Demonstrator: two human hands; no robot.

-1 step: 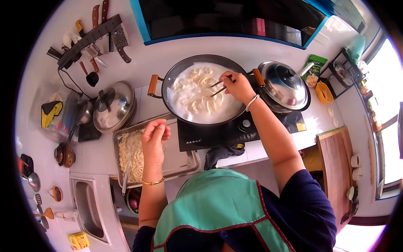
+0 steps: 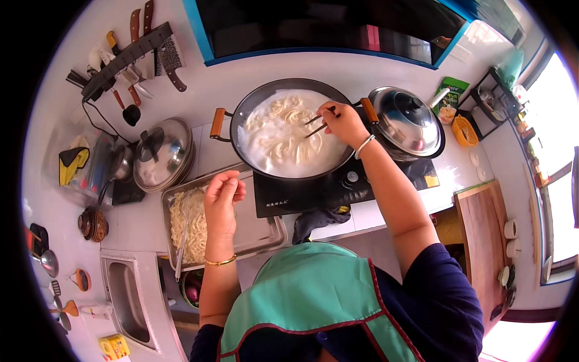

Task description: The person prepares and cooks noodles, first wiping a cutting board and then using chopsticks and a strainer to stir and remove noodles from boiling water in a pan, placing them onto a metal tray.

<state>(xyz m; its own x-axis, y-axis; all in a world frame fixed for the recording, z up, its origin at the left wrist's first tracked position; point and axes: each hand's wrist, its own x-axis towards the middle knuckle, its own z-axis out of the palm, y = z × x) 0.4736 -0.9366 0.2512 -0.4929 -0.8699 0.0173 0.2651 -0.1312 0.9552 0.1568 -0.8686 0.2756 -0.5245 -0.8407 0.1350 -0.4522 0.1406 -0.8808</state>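
Note:
Long dark chopsticks (image 2: 315,132) are gripped in my right hand (image 2: 345,125). Their tips point down and left over the wok (image 2: 289,84). Thick white noodles (image 2: 288,151) lie in its cloudy, foamy liquid. Whether the tips touch the noodles I cannot tell. My left hand (image 2: 222,196) is raised above a metal tray (image 2: 256,214), fingers loosely curled, with nothing seen in it. Pale raw noodles (image 2: 192,241) fill the tray's left part, partly hidden by my left forearm. Across them rests a long metal utensil (image 2: 180,253), its handle end over the tray's near edge.
The wok stands on a black cooktop (image 2: 277,196). To its right is a lidded pan (image 2: 410,123), its handle pointing up right. Stacked metal lids (image 2: 163,157) sit at left. Knives hang on a wall rack (image 2: 126,60). A sink (image 2: 128,301) is at lower left.
My right hand and the chopsticks have barely shifted over the wok. The rest of the view has moved very slightly; my left hand stays as it was.

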